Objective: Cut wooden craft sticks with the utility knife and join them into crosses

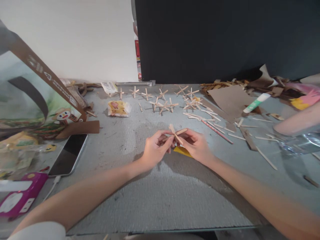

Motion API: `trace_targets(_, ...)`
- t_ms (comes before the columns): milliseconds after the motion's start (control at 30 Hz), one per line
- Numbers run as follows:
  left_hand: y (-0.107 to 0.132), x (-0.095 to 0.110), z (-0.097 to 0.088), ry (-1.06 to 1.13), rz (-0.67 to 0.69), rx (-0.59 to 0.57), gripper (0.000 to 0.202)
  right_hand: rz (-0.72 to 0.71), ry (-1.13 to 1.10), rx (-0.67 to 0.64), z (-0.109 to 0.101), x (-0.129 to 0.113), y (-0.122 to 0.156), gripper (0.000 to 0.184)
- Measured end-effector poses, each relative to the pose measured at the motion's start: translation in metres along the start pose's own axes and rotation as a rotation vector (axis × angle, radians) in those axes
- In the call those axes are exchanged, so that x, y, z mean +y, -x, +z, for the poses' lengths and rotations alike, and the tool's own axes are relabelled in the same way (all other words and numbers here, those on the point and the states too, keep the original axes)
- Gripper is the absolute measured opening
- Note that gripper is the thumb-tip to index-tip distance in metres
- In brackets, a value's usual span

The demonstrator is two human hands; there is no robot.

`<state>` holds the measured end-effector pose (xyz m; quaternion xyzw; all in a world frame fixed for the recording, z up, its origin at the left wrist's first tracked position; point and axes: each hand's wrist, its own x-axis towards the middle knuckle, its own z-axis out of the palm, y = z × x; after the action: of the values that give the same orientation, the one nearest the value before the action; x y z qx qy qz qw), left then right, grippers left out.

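Observation:
Crossed wooden craft sticks (177, 134) form a small star-like piece between my two hands, just above the grey table. My left hand (157, 146) pinches the piece from the left with thumb and fingertips. From the other side my right hand (197, 145) grips one of its arms, fingers closed. Below my right hand lies a yellow item (183, 151), partly covered. Farther back stand several similar stick stars (163, 106). Loose craft sticks (197, 116) and a red pencil-like stick (217, 132) lie to the right of them.
At left are a phone (68, 155) with a cable, a magenta device (23, 193) and a printed bag (37, 96). A small yellow packet (118, 108) lies behind my hands. Cardboard (228, 101), a green-white tube (257, 103), a clear bottle (300, 143) and another person's arm (300, 118) are at right.

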<state>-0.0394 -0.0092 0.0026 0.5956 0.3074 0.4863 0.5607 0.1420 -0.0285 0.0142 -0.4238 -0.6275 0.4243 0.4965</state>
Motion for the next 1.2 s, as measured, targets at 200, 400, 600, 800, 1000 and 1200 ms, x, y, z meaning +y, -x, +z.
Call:
trace_targets(200,0.0000,-0.0016,-0.0005,0.024,-0.037,-0.028,0.045,-0.036,0.030,0.005,-0.0010,-0.0015,-0.0003,0.028)
trace_targets(400,0.0003,-0.0046,-0.0008,0.025,-0.039,-0.068,0.047,-0.042,0.073,0.011,-0.0009,0.0005,-0.0011,0.030)
trace_targets(600,0.0006,-0.0062,-0.0010,0.027,0.008,-0.100,0.045,-0.042,0.034,0.008,-0.0006,0.0015,-0.0004,0.032)
trace_targets(800,0.0014,-0.0065,-0.0025,-0.036,0.040,-0.109,0.045,-0.020,0.053,0.026,-0.0009,0.0003,0.0005,0.036)
trace_targets(1000,0.0025,-0.0065,-0.0034,-0.082,0.057,-0.099,0.045,0.023,0.041,0.036,0.0008,-0.0035,-0.0004,0.039)
trace_targets(1200,0.0028,-0.0034,-0.0021,-0.090,0.032,-0.076,0.040,0.025,-0.040,0.052,0.0022,-0.0052,-0.0019,0.037)
